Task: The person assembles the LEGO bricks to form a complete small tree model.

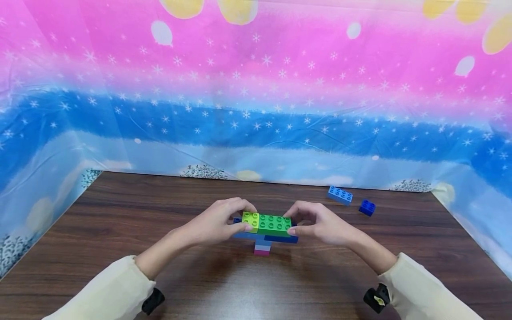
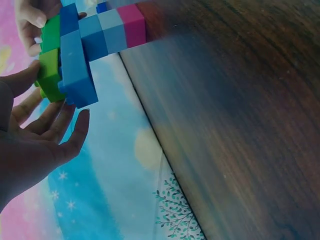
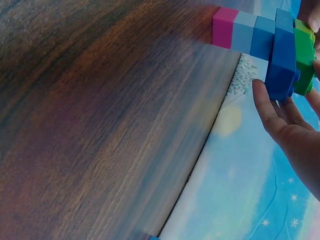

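left hand (image 1: 220, 223): pinching lime brick (image 1: 250, 221), thumb on near side
right hand (image 1: 323, 223): pinching green brick (image 1: 273, 225) at its right end
crossbar (image 1: 281, 239): two blue bricks, just under lime and green
stack (image 1: 262, 243): upright on bench (image 1: 192, 289), pink brick (image 1: 262, 253) at bottom
loose: light blue brick (image 1: 340, 196), dark blue brick (image 1: 367, 208), back right

Left grip (image 1: 221, 221), right grip (image 1: 321, 223) both pinched

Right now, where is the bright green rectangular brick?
In the head view, the bright green brick sits below centre, right of the square lime brick, gripped at its right end by the right hand.
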Demonstrator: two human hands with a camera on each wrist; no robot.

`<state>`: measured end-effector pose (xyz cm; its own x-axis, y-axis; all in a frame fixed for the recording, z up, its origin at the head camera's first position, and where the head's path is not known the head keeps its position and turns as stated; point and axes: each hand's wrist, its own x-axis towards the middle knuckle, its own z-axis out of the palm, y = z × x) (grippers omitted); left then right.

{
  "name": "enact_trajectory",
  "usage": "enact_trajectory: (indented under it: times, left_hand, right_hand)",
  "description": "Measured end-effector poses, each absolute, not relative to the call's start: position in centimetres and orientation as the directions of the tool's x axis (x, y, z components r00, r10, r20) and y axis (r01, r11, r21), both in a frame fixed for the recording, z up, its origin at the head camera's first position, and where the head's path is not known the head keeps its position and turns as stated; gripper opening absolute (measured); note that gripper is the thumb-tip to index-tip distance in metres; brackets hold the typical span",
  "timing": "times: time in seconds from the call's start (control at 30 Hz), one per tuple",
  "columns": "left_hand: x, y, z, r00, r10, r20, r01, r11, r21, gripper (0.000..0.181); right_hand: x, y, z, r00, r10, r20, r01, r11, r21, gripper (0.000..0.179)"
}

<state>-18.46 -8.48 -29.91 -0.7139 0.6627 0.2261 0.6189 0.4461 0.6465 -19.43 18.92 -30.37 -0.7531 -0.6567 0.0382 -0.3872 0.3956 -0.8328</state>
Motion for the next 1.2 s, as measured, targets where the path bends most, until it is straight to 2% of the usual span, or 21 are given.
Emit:
enact_trajectory:
  times: [0.17, 0.63, 1.2]
  left_hand:
    - [-18.48, -8.33, -30.24, -0.736, 0.649, 0.195, 0.569, 0.436, 0.697, 0.023]
    - [-18.81, -8.55, -30.86, -0.752, 0.651, 0.103, 0.469, 0.418, 0.778, 0.022]
    - [-18.86, -8.47, -30.97, -0.762, 0.638, 0.112, 0.448, 0.395, 0.802, 0.023]
  right_hand:
    - [-19.39, 18.98, -30.35, -0.752, -0.658, 0.035, -0.387, 0.397, -0.832, 0.023]
    - [-19.5, 19.03, -30.52, -0.761, -0.648, 0.037, -0.395, 0.418, -0.818, 0.024]
    - [-19.38, 19.0, -30.44, -0.765, -0.642, 0.041, -0.391, 0.414, -0.822, 0.024]
